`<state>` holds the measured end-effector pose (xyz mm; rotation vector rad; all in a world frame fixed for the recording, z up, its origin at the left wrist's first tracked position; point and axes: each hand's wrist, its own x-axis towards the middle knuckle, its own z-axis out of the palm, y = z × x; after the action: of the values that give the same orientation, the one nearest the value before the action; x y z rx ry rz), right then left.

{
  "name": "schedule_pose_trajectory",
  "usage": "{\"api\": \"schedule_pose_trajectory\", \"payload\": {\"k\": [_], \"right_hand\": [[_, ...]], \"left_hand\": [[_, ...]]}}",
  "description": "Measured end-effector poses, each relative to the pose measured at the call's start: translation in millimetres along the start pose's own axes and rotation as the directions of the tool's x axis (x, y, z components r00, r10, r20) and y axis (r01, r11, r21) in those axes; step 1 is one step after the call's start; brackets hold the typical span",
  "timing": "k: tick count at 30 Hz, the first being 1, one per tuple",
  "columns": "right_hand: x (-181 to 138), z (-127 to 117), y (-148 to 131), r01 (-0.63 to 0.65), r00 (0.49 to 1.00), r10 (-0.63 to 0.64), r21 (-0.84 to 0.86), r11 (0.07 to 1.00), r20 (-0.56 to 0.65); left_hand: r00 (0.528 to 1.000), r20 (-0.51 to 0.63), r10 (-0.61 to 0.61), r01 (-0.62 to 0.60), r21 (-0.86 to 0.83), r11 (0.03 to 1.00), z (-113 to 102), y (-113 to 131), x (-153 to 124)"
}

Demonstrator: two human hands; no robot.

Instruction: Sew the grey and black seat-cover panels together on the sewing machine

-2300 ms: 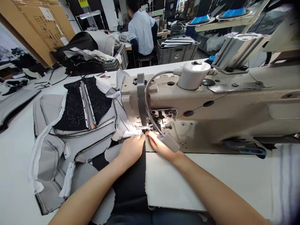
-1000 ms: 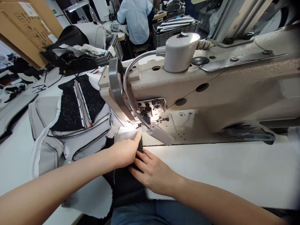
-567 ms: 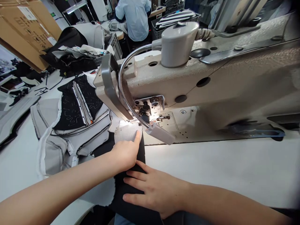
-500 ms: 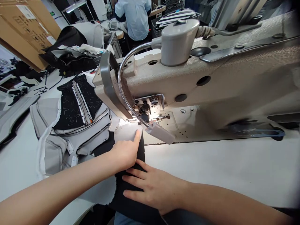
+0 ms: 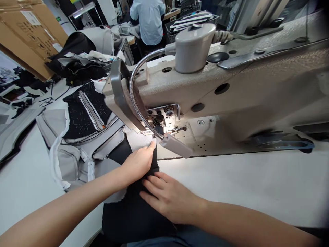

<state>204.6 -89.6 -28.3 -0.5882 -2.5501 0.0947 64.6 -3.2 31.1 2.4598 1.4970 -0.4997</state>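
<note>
My left hand (image 5: 140, 162) rests on a grey mesh piece (image 5: 137, 140) just before the presser foot (image 5: 154, 132) of a beige industrial sewing machine (image 5: 205, 99). Its fingers are curled and one fingertip presses the piece's edge. My right hand (image 5: 167, 197) lies flat with fingers spread on black fabric (image 5: 133, 212) that runs from the needle area to the table's front edge. A gooseneck lamp (image 5: 174, 145) lights the needle area right beside my left fingertip.
Sewn grey and black cover panels (image 5: 82, 137) lie heaped on the white table (image 5: 244, 185) to the left. Cardboard boxes (image 5: 28, 31) and a pile of fabric (image 5: 82, 58) stand behind. A person in a light blue shirt (image 5: 149, 17) sits with their back turned, near grey crates (image 5: 190, 24).
My right hand drew back from beside the needle and laid itself flat on the black fabric. The fabric and the panels on the left have shifted toward the machine. My head moved closer and lower.
</note>
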Motion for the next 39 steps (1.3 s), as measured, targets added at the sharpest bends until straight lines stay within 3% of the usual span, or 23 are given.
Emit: {"api": "schedule_pose_trajectory", "payload": {"k": [3,9,16,20,24,28,30,32,34,36,38,39], "right_hand": [[2.1,4.8,0.0,-0.113,0.992,0.108,-0.095,0.989,-0.063],[-2.0,5.2,7.9,-0.135,0.973,0.092,-0.197,0.971,-0.212],[0.8,9.3,25.8,-0.189,0.974,0.15,-0.245,0.951,-0.168],[8.0,11.6,45.3,-0.134,0.984,0.097,-0.261,0.956,-0.148],[14.8,7.9,59.9,-0.105,0.993,0.091,-0.204,0.973,-0.077],[12.4,3.4,62.1,-0.228,0.973,0.228,0.015,0.974,-0.026],[7.2,4.6,65.9,-0.34,0.938,0.343,0.068,0.938,-0.043],[3.4,7.3,74.0,-0.42,0.904,0.424,0.076,0.904,-0.055],[3.2,9.4,83.1,-0.51,0.858,0.512,0.051,0.859,-0.037],[5.1,9.9,89.8,-0.57,0.821,0.571,0.018,0.821,0.0],[4.9,9.0,94.4,-0.557,0.831,0.556,0.003,0.831,0.026],[3.5,8.2,97.0,-0.521,0.853,0.52,0.001,0.854,0.033]], "left_hand": [[0.998,-0.055,0.022,-0.023,-0.021,1.0,4.1,-4.6,0.2],[0.983,-0.077,0.167,-0.172,-0.069,0.983,2.5,-19.9,-4.9],[0.964,-0.206,0.169,-0.178,-0.024,0.984,8.2,-17.5,14.8],[0.887,-0.373,0.272,-0.284,0.023,0.958,18.9,-28.7,31.2],[0.83,-0.436,0.348,-0.343,0.092,0.935,22.6,-34.5,37.6],[0.788,-0.569,0.238,-0.273,0.024,0.962,18.9,-24.7,20.5],[0.717,-0.675,0.173,-0.29,-0.062,0.955,21.8,-14.5,7.8],[0.624,-0.737,0.259,-0.429,-0.047,0.902,31.5,-3.0,-0.5],[0.533,-0.697,0.479,-0.606,0.081,0.792,47.1,7.7,-1.0],[0.485,-0.615,0.622,-0.696,0.159,0.7,63.8,15.5,5.6],[0.495,-0.571,0.655,-0.738,0.121,0.664,75.1,19.6,15.3],[0.523,-0.567,0.636,-0.752,0.044,0.657,76.8,19.7,19.6]]}}
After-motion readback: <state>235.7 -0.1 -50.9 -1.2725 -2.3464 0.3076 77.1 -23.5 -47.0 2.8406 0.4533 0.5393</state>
